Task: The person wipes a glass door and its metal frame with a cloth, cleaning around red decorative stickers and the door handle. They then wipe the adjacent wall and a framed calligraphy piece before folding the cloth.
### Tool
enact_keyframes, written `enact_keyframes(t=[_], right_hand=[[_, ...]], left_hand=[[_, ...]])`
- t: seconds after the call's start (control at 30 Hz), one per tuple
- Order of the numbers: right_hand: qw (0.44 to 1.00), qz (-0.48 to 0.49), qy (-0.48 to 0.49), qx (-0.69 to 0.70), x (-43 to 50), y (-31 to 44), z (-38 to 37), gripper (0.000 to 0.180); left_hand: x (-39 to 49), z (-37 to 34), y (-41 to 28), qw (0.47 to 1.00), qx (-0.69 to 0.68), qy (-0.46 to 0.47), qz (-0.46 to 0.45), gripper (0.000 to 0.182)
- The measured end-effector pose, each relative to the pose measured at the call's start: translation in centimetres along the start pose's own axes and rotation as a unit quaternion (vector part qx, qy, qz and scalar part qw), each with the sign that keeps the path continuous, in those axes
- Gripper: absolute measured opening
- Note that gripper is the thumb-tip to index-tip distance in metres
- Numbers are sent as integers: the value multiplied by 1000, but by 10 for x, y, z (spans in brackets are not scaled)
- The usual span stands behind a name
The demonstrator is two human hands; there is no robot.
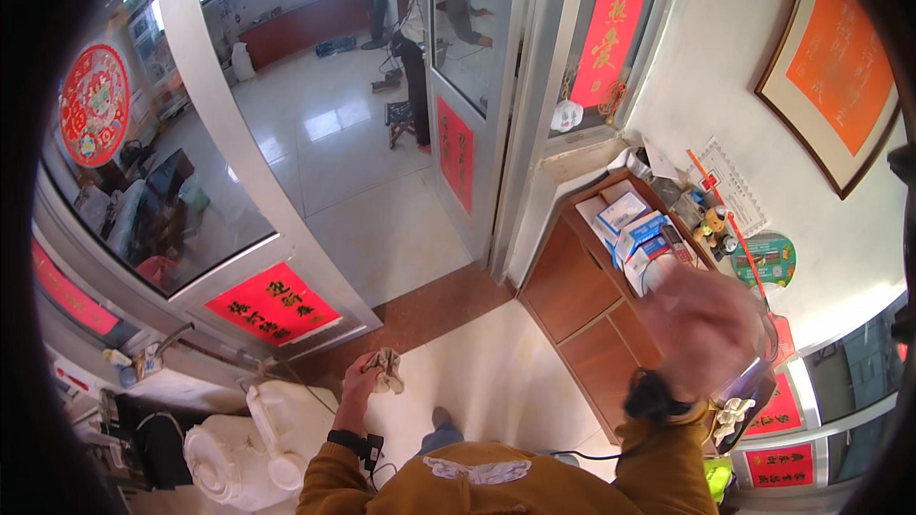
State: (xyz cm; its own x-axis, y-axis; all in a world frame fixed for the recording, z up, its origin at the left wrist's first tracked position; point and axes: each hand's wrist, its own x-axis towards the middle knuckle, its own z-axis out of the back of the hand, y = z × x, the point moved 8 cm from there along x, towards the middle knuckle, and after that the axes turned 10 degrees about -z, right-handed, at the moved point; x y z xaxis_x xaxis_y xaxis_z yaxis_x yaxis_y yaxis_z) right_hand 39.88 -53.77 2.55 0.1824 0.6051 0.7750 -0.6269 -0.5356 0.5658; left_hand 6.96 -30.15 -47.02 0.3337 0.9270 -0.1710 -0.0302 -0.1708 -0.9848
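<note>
My left hand (pixel 362 373) is closed on a crumpled pale cloth (pixel 387 370), held low in front of the doorway. My right hand (pixel 705 325) is raised at the right, blurred by motion, in front of the near end of a wooden cabinet (pixel 572 279); its fingers cannot be made out. Beyond it on the cabinet top lie blue and white boxes (pixel 642 232) and a handset with keys (pixel 675 242). Small figurines (pixel 712 225) stand by the wall. Another pale crumpled thing (pixel 733 417) is below my right hand.
A glass door with a metal frame (pixel 236 157) stands open at the left. White plastic containers (pixel 247 440) are at the lower left. Through the doorway a person (pixel 411 50) stands near a folding stool (pixel 402 121). A framed scroll (pixel 834 64) hangs on the right wall.
</note>
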Motion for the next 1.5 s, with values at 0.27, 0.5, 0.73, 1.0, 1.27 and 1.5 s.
enact_keyframes(t=[0.27, 0.5, 0.73, 1.0, 1.27, 1.5], right_hand=[[908, -381, 175, 20, -87, -219, -186, 65], [885, -447, 113, 70, -133, -275, -203, 78], [877, -420, 60, 224, -85, -316, -148, 68], [744, -445, -63, 495, -34, -380, -70, 49], [774, -416, -152, 453, 30, -431, -9, 48], [851, -291, -157, 409, 169, -418, 29, 48]], left_hand=[[55, -120, -160, 973, -152, 170, -34, 41], [72, -216, -202, 954, -125, 262, -81, 42], [101, -291, -243, 930, -76, 313, -179, 42], [138, -358, -285, 913, -47, 320, -247, 42], [215, -354, -262, 941, 16, 257, -221, 38], [291, -343, -309, 934, -60, 238, -258, 36]])
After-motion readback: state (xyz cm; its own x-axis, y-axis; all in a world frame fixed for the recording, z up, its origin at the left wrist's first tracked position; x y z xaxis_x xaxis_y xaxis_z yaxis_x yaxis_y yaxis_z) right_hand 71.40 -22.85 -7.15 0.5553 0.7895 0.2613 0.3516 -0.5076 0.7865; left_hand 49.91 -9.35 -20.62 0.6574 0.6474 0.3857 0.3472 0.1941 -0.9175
